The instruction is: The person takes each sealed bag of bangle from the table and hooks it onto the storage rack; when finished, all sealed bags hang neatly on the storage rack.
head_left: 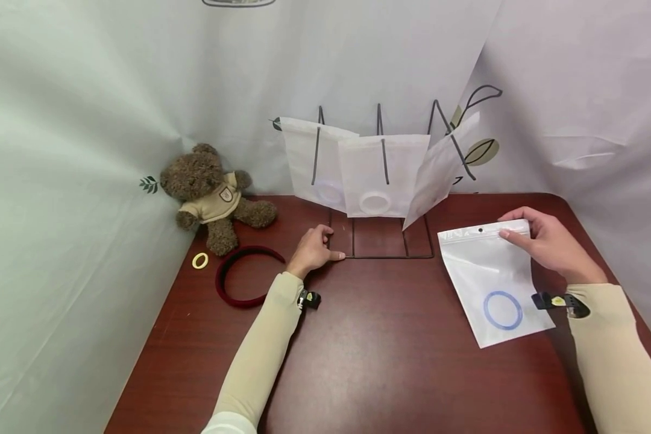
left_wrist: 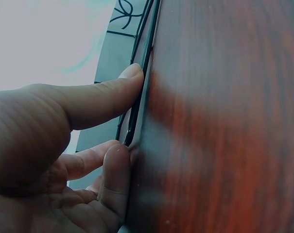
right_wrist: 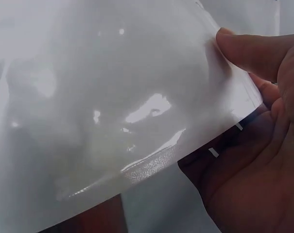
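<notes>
In the head view my right hand (head_left: 550,244) pinches the top right corner of a white zip bag (head_left: 466,265), thumb in front. A blue ring (head_left: 486,310) shows through the bag's lower part. The right wrist view shows the bag's glossy film (right_wrist: 88,121) beside the thumb (right_wrist: 253,53). My left hand (head_left: 311,250) holds the front left corner of a black wire display rack (head_left: 390,258), the thumb (left_wrist: 108,99) lying on its front rod. Three white bags hang from the rack's hooks: a left bag (head_left: 314,157), a middle bag (head_left: 385,172) and a right bag (head_left: 439,169).
A brown teddy bear (head_left: 217,202) in a beige shirt leans at the back left. Before it lie a small yellow ring (head_left: 200,260) and a dark red headband (head_left: 230,295), close to my left forearm. White curtain walls (head_left: 76,211) border the brown table (head_left: 380,349).
</notes>
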Available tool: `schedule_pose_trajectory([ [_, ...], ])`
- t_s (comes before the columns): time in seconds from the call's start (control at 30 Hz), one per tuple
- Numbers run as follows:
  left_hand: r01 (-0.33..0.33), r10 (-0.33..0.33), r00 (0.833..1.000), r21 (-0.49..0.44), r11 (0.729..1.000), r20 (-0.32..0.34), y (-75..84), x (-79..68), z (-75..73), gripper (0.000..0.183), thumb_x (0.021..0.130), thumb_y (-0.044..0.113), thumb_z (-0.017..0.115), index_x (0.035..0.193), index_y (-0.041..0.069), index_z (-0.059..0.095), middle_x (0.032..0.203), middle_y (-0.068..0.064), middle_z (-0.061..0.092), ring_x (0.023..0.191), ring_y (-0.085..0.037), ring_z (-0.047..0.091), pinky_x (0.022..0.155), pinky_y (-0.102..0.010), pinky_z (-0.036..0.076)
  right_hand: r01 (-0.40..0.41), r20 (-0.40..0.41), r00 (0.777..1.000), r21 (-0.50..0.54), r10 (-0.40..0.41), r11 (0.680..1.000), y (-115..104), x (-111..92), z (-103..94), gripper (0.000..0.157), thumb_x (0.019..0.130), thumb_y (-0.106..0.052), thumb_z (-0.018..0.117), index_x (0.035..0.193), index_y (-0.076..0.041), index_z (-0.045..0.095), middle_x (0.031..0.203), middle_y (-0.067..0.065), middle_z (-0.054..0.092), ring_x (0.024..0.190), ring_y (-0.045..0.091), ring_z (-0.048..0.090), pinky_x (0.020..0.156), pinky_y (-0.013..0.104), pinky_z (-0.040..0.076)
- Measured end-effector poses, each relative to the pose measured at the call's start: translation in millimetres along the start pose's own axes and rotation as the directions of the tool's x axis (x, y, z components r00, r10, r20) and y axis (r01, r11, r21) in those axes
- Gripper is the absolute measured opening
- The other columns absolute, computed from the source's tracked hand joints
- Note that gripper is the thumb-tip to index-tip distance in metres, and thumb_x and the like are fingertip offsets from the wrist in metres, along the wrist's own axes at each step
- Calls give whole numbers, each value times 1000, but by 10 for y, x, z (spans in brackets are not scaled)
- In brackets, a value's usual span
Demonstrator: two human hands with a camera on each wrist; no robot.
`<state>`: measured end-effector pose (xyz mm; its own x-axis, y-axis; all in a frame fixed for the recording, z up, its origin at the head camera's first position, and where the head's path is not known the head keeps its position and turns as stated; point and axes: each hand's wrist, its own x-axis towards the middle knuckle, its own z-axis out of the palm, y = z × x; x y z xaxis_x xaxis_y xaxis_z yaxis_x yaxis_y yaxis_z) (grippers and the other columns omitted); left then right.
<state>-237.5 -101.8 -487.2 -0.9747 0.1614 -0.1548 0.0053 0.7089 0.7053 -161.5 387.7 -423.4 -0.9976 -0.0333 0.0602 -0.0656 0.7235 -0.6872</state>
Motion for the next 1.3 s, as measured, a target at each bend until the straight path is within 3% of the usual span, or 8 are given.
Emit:
schedule_pose_trajectory([
  [0.2,-5,5,1000,3,1000,4,22,9,-16,70,80,29,95,139,11,61,115,-9,56,103,-28,52,94,-41,44,66,-30,997,38,-65,997,-202,-60,-15,28,99,-20,77,125,-13,69,86,-9,70,66,18,58,55,29,44],
  [0.47,-6,6,1000,5,1000,1,25,20,-27,70,80,29,95,139,11,61,114,-9,55,102,-27,51,93,-41,44,194,-89,978,75,-187,978,-518,-148,-49,24,93,-5,81,115,-11,71,83,-12,69,63,13,56,54,26,42],
  [0.73,-2,2,1000,-17,1000,4,8,3,-33,70,80,27,96,139,11,62,114,-9,56,102,-27,52,93,-41,44,338,-130,938,138,-322,931,-821,-238,-14,30,85,11,81,108,-7,71,82,-11,66,56,8,49,52,28,36],
  [0.97,-2,2,1000,-19,1000,-1,3,-13,-17,69,80,28,95,138,11,62,113,-9,56,102,-27,52,92,-41,44,460,-184,881,110,-437,881,-1052,-229,43,33,81,16,81,103,-7,72,86,-12,66,57,4,48,53,24,37],
  [1.3,1,-1,1000,-19,1000,-1,7,-17,-9,70,79,27,96,138,11,62,114,-9,57,103,-28,53,93,-41,45,493,-257,856,140,-450,859,-1341,-123,172,27,84,13,80,104,-4,73,88,-13,69,56,3,53,52,22,41],
])
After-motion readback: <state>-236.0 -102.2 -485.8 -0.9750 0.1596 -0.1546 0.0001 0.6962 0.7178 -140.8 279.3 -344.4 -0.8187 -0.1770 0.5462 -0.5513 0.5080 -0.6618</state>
